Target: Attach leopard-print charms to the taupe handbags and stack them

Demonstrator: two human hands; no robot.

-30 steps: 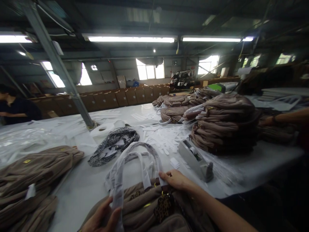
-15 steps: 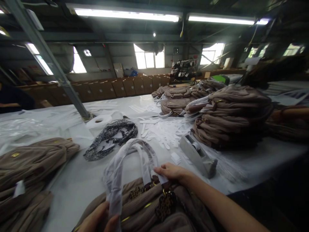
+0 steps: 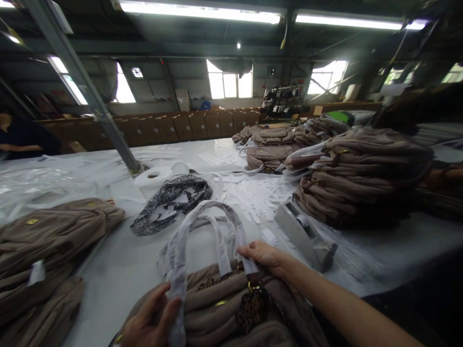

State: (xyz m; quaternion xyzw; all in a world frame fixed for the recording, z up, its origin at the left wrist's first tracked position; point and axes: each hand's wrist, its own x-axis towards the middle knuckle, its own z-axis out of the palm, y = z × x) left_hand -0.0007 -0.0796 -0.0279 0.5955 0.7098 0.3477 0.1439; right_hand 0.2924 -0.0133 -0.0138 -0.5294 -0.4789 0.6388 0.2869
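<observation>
A brown ribbed fabric handbag lies before me at the bottom of the view. Its looped handles stand up, wrapped in thin white covering. My left hand has thumb and fingers around the left side of the front handle, low down. At the right end of that handle, just above its gold ring, my right hand pinches the white wrap. A leopard-print tag hangs below the ring. The bag's lower part runs out of the frame.
Brown bags are stacked at right and lie at left. A grey tape dispenser stands beyond my right forearm. Near it are white strips, a black-and-white speckled ring-shaped bundle and a white roll. A person is at far left.
My left hand has come up slightly, and more of it shows beside the handle. The right hand keeps its pinch. The whole view has shifted a little, so things appear further right.
</observation>
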